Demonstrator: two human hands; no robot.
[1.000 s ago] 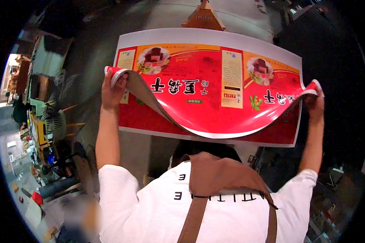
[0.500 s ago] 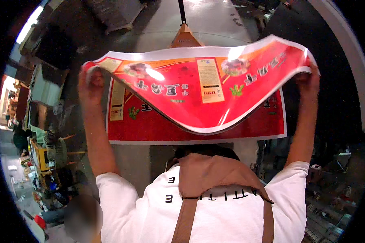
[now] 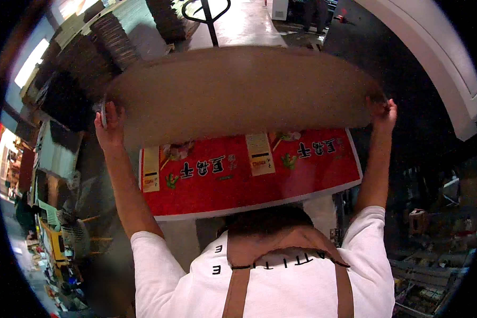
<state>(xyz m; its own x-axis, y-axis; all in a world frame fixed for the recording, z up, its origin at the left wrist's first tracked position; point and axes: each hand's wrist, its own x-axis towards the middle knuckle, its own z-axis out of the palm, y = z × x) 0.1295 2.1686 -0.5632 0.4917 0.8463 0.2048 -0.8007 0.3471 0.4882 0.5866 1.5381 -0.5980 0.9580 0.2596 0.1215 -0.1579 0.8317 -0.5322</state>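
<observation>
I hold a wide printed cardboard sheet (image 3: pixel 238 90) up in front of me, its plain brown back facing me. My left hand (image 3: pixel 110 126) grips its left end, with the fingers upright around the edge. At the right end my right hand (image 3: pixel 382 112) is closed on the edge, some of its fingers blurred or in shadow. Below and nearer to me lies another printed sheet (image 3: pixel 212 188), red with a white border, dark lettering and food pictures. The raised sheet hides its far part.
A black looped handle on a pole (image 3: pixel 211 26) rises beyond the sheet. Stacks of flat boards (image 3: pixel 111 40) stand at the far left. Someone's legs (image 3: pixel 315 18) show far off. Cluttered shelving (image 3: pixel 434 265) lies to the right, and a yellow object (image 3: pixel 52 238) to the left.
The held sheet has turned from its sagging red printed face to its brown back. Both hands have shifted left, still holding its ends. More of the lower red sheet shows.
</observation>
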